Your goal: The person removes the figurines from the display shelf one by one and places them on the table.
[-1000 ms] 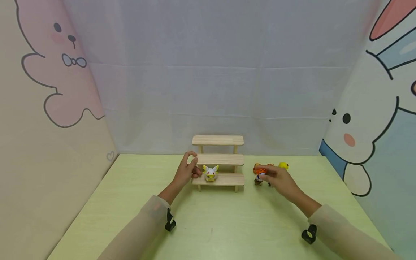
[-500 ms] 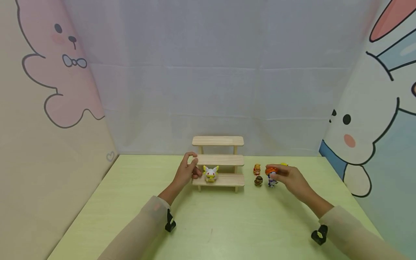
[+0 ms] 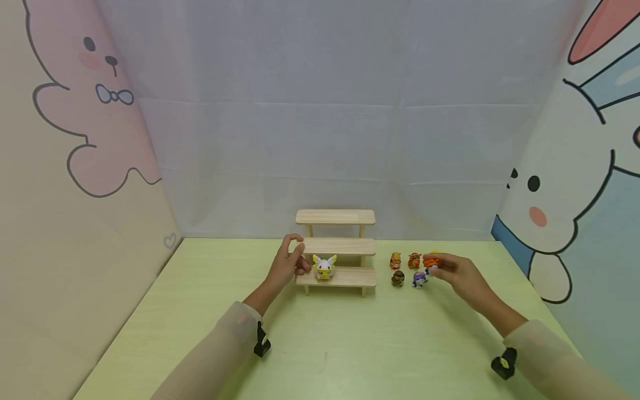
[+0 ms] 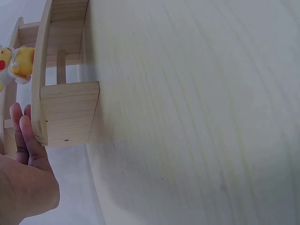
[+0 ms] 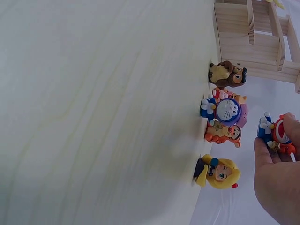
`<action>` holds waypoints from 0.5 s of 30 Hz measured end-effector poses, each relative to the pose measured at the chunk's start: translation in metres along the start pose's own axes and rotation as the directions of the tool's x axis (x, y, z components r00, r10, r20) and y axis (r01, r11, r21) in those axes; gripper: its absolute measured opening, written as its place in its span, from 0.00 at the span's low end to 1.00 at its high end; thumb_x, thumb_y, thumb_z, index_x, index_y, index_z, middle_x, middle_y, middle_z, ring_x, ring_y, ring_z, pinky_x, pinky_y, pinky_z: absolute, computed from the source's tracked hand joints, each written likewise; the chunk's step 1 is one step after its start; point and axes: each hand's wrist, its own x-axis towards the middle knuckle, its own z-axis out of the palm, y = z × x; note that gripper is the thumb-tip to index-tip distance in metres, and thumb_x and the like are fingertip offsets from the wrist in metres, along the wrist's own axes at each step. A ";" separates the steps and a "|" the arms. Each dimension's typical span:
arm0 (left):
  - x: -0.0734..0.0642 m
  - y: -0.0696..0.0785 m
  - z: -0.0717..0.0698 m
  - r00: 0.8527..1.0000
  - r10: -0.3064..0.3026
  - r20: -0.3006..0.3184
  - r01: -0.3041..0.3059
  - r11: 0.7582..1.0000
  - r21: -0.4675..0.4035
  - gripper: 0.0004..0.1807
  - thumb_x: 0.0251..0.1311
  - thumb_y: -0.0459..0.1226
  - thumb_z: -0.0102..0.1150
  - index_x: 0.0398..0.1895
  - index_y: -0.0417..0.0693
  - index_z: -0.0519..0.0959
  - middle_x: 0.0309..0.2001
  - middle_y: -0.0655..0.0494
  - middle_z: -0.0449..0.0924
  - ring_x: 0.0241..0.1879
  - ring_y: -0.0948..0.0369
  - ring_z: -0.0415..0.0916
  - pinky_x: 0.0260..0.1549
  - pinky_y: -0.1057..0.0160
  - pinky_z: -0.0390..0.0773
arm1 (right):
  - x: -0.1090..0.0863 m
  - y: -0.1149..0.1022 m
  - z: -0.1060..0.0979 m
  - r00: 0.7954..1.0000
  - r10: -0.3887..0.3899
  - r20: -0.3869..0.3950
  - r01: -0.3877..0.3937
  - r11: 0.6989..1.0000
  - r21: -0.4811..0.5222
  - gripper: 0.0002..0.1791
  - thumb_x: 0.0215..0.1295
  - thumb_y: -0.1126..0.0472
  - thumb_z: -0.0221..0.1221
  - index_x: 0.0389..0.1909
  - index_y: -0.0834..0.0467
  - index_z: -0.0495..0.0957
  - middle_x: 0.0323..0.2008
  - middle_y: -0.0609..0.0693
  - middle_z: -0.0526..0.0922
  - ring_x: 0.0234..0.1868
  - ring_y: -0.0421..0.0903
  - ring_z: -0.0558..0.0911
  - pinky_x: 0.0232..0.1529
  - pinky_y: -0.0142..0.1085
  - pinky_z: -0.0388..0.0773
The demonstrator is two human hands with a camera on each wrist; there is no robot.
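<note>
My right hand (image 3: 461, 276) pinches a small figurine with an orange-red hood and a blue and white body (image 5: 266, 130). In the head view it is held over the right end of a figurine group, and my fingers hide part of it. My left hand (image 3: 285, 266) is at the left end of a three-tier wooden shelf (image 3: 345, 245), its fingers loosely bent. In the left wrist view those fingers (image 4: 29, 136) lie along the shelf's end. Close by, a white and yellow figurine with big ears (image 3: 324, 269) stands on the lowest tier.
Right of the shelf stand a brown owl figurine (image 3: 397, 278), a purple-hooded one (image 3: 419, 279), an orange bear (image 3: 395, 260) and an orange tiger (image 3: 414, 261). The right wrist view shows a yellow-haired figurine (image 5: 222, 172), mostly hidden in the head view. A pale curtain (image 3: 340, 139) hangs behind.
My right hand has moved rightward with the hooded figurine, from beside the bear and owl, past the tiger, toward the yellow-haired one. My left hand and the shelf have stayed in place.
</note>
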 end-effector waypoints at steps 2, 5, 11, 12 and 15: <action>-0.001 0.002 0.001 1.000 0.011 0.000 -0.011 1.000 0.003 0.16 0.82 0.39 0.46 0.65 0.42 0.64 0.20 0.48 0.82 0.23 0.59 0.82 0.24 0.65 0.79 | -0.001 0.001 -0.001 1.000 0.012 -0.001 -0.012 1.000 0.002 0.25 0.75 0.54 0.62 0.67 0.61 0.76 0.62 0.62 0.80 0.55 0.37 0.82 0.50 0.27 0.78; -0.002 0.002 0.001 1.000 0.014 -0.001 -0.014 1.000 0.002 0.16 0.82 0.39 0.46 0.65 0.42 0.64 0.20 0.49 0.81 0.23 0.59 0.82 0.24 0.65 0.79 | -0.002 0.004 -0.003 1.000 0.019 -0.001 -0.019 1.000 0.004 0.26 0.76 0.55 0.62 0.68 0.63 0.75 0.62 0.64 0.80 0.56 0.43 0.83 0.50 0.28 0.78; 0.008 -0.015 -0.001 1.000 0.008 -0.024 -0.008 1.000 0.009 0.18 0.82 0.44 0.47 0.65 0.47 0.64 0.19 0.51 0.81 0.23 0.60 0.82 0.23 0.66 0.79 | -0.003 0.010 -0.005 1.000 0.020 -0.004 -0.020 0.999 0.027 0.25 0.75 0.58 0.62 0.67 0.66 0.75 0.61 0.66 0.80 0.49 0.29 0.82 0.47 0.25 0.77; 0.010 -0.019 -0.001 0.999 0.012 -0.031 -0.012 1.000 0.010 0.18 0.82 0.45 0.47 0.65 0.47 0.64 0.19 0.52 0.81 0.22 0.60 0.82 0.23 0.67 0.78 | -0.003 0.011 -0.005 1.000 0.018 -0.003 -0.017 0.999 0.028 0.25 0.75 0.58 0.62 0.67 0.66 0.75 0.61 0.66 0.80 0.49 0.27 0.81 0.47 0.24 0.77; 0.015 -0.028 -0.001 0.999 0.025 -0.045 -0.024 1.000 0.015 0.19 0.81 0.47 0.48 0.65 0.49 0.65 0.19 0.54 0.80 0.22 0.61 0.81 0.22 0.68 0.78 | -0.004 0.013 -0.005 1.000 0.016 -0.005 -0.016 0.999 0.036 0.25 0.75 0.57 0.62 0.66 0.67 0.75 0.61 0.66 0.80 0.49 0.27 0.81 0.47 0.24 0.77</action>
